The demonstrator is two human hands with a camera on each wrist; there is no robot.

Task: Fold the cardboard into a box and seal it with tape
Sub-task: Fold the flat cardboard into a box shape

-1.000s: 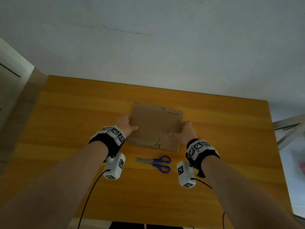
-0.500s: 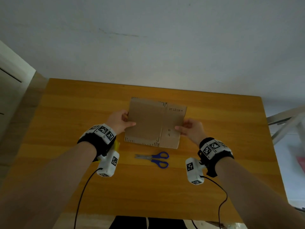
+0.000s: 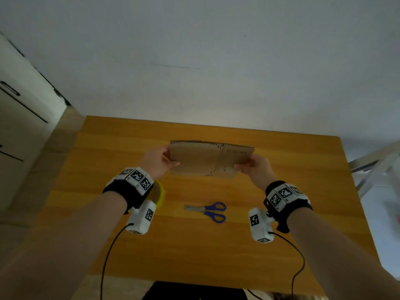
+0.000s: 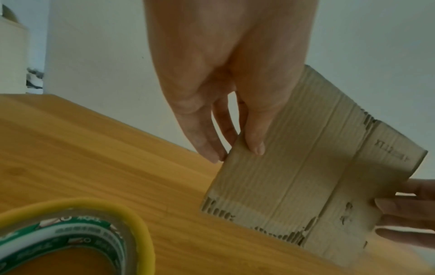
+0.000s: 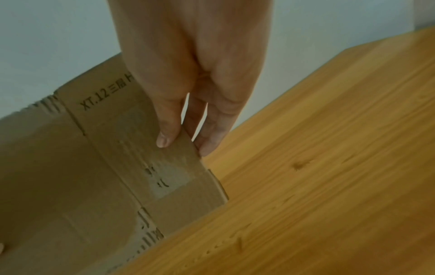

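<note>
Each grip is a pinch on the flattened cardboard [image 3: 211, 158]: the left hand [image 3: 158, 162] has its thumb on the near face and its fingers [image 4: 207, 143] behind the left edge, and the right hand [image 3: 256, 167] clamps the opposite edge the same way, thumb in front and fingers [image 5: 210, 137] behind. Between the two grips the cardboard hangs clear of the counter [image 3: 281, 213], tilted with its top edge away from the person, still collapsed flat with its creases and slotted flaps showing. The step in hand looks like opening the blank into a tube, and that should go best if both pinches sit close to the side creases and press gently toward each other, so the panels bow apart along the scored lines rather than buckling mid-panel; corrugated board of this kind will likely kink if squeezed off the crease. Nearer the person than the cardboard, the scissors [image 3: 207, 210] lie on the counter, and the tape roll [image 4: 70, 240] sits below the left wrist, near and to the left of the cardboard.
</note>
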